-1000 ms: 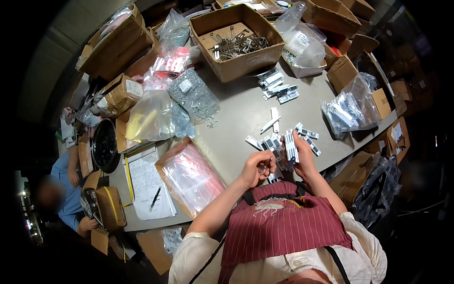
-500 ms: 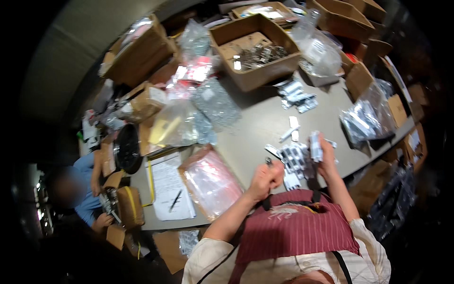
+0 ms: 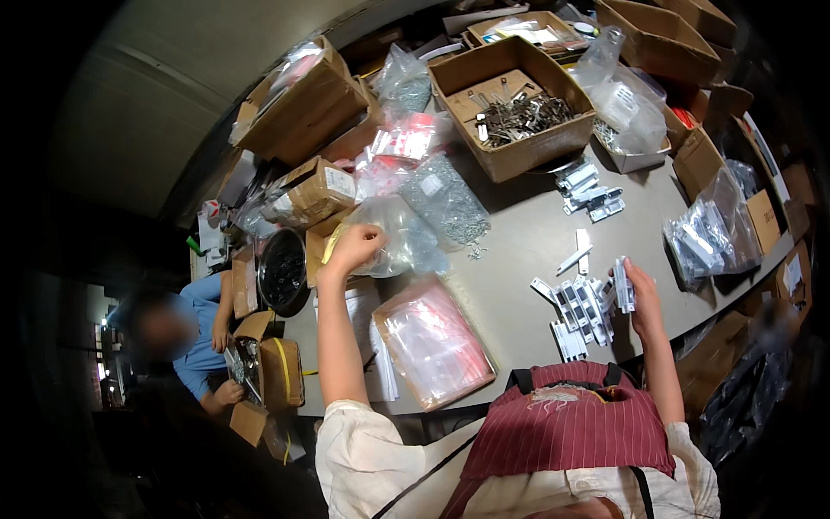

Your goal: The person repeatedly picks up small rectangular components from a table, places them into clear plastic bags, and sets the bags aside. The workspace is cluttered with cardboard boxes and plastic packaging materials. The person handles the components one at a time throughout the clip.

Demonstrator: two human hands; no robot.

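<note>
Tall cardboard box [image 3: 304, 114], white paper sheets [image 3: 386, 370]

a cream shirt [image 3: 367, 445] sits under a maroon apron [image 3: 566, 432] with thin pale stripes and black straps [image 3: 522, 381].

head view: a head-worn wide fisheye camera looks steeply downward and forward. nearest, at lower right of the frame, is the maroon, pale-striped cloth apron [image 3: 562, 424]; the flat grey table [image 3: 510, 268] spans the centre, close below; the open, brown cardboard box [image 3: 536, 149] at upper centre lies farther off. straight edges bend toward the dark rim.
</note>
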